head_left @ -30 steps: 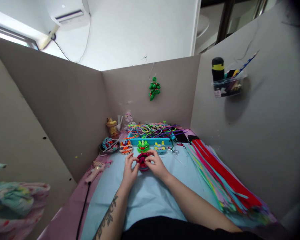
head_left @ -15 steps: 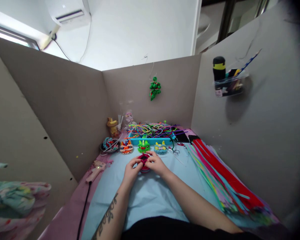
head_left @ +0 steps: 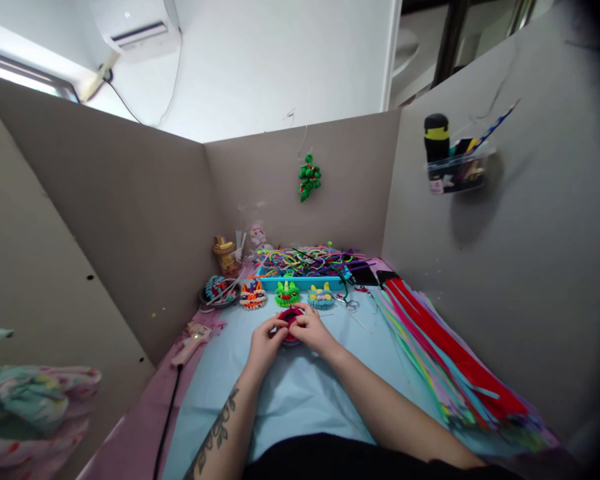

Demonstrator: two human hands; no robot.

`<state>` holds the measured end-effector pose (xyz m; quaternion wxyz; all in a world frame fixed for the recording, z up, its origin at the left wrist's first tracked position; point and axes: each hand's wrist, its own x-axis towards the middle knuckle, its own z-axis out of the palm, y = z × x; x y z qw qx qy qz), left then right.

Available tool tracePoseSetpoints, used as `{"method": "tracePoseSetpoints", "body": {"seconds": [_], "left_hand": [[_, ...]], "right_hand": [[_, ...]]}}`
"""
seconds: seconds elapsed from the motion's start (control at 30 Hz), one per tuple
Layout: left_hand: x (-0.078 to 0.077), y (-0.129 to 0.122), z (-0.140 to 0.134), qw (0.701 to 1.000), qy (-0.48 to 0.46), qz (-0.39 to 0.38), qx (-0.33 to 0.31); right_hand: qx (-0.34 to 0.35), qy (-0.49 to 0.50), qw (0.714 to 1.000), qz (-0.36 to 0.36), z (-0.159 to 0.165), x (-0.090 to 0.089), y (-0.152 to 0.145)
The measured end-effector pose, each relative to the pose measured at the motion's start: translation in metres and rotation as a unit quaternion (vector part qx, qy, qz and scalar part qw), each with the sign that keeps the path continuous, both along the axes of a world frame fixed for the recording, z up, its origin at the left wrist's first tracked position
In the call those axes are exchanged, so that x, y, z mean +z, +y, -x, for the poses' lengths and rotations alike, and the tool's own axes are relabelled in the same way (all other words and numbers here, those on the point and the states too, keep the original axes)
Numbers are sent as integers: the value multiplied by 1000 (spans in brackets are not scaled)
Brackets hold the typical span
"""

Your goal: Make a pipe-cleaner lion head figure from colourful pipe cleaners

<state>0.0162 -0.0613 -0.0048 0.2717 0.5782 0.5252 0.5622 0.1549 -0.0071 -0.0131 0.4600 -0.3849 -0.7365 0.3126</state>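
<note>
Above the pale blue cloth (head_left: 310, 400), both hands hold a round magenta-red pipe-cleaner piece (head_left: 291, 314) with a dark hollow middle. My left hand (head_left: 267, 339) grips its left side, thumb and fingers closed. On the other side, my right hand (head_left: 312, 331) pinches the rim, its thumb close to the left thumb. The fingers hide much of the piece. Just beyond the hands stand three fuzzy animal heads: an orange and white one (head_left: 253, 296), a green one (head_left: 287, 294) and a blue and yellow one (head_left: 321, 297).
A blue tray (head_left: 300, 283) heaped with coloured pipe cleaners is at the back. Scissors (head_left: 351, 305) lie right of the heads. Long pipe-cleaner bundles (head_left: 445, 333) line the right side. At left are a pink glue gun (head_left: 193, 345) with a black cord and a dark bowl (head_left: 220, 293).
The round piece tilts slightly between the fingers, and the fingertips shift a little on it. Both hands keep their hold in nearly the same place.
</note>
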Motion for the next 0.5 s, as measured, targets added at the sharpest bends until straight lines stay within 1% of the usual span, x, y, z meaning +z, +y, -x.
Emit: {"method": "tracePoseSetpoints", "body": {"seconds": [0.17, 0.33, 0.43, 0.5], "left_hand": [[4, -2, -1, 998, 56, -23, 26], [6, -3, -2, 992, 117, -36, 38], [12, -5, -1, 981, 186, -34, 33], [17, -7, 0, 970, 239, -35, 27]], "right_hand": [[-29, 13, 999, -17, 0, 6, -7], [-14, 48, 998, -33, -1, 13, -11], [-5, 51, 998, -40, -3, 14, -10], [2, 50, 997, -59, -3, 14, -10]]}}
